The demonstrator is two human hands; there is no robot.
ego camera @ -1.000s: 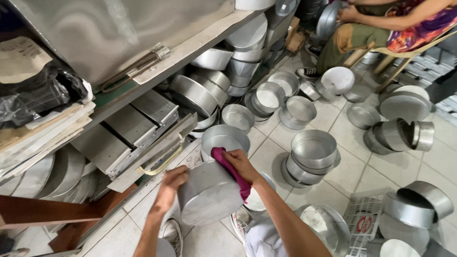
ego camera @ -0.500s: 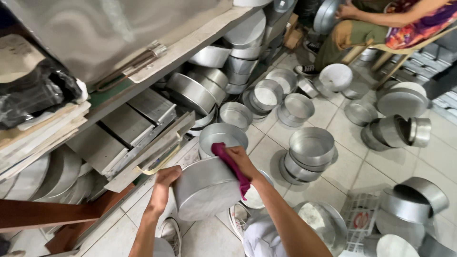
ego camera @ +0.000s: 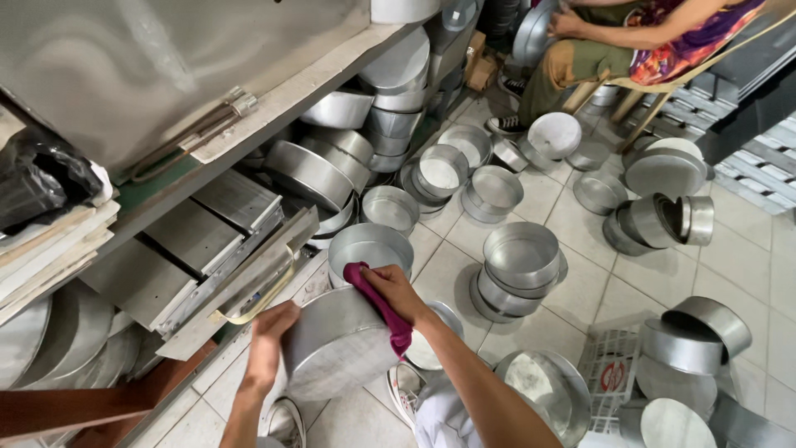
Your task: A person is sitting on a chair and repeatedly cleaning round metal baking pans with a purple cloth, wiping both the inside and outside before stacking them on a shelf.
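Note:
I hold a round aluminium pan [ego camera: 336, 347] tilted on its side, its flat bottom facing me. My left hand [ego camera: 269, 336] grips the pan's left rim. My right hand [ego camera: 396, 292] presses a magenta cloth [ego camera: 383, 309] against the pan's upper right edge; the cloth drapes down the rim. Just behind the pan an open round pan [ego camera: 369, 249] stands on the tiled floor.
Several round metal pans cover the floor, among them a stack [ego camera: 518, 265] to the right. Shelving [ego camera: 224, 241] at left holds flat trays and more pans. A person [ego camera: 630, 41] sits on a chair at top right, holding a pan. A plastic crate [ego camera: 612, 373] lies at lower right.
My right hand with the cloth has slid a little along the pan's top edge. The pan has stayed in my hands, and my view has shifted slightly.

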